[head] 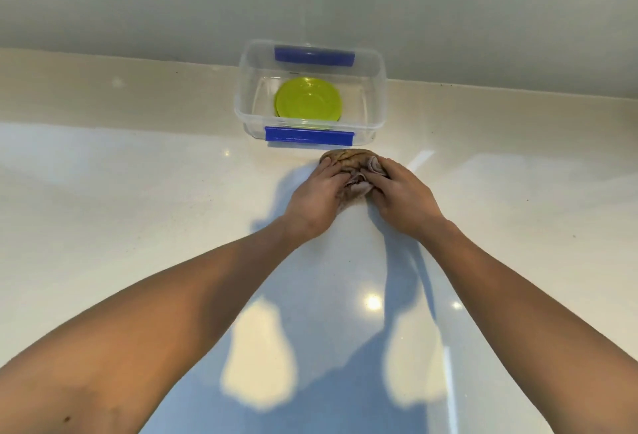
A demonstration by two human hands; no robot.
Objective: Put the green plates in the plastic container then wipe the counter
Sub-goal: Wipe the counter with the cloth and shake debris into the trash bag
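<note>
A clear plastic container (241, 102) with blue clips stands at the back of the glossy cream counter (138, 192), against the wall. Green plates (308, 99) lie stacked flat inside it. Just in front of the container, a bunched brownish cloth (348, 157) rests on the counter. My left hand (316, 197) presses on the cloth's left side and my right hand (402, 195) on its right side, fingers curled over the fabric. Much of the cloth is hidden under both hands.
A pale wall (138, 2) rises behind the counter, with a low raised ledge (103, 88) along its foot. Ceiling lights and my arms' shadows reflect on the counter in the foreground.
</note>
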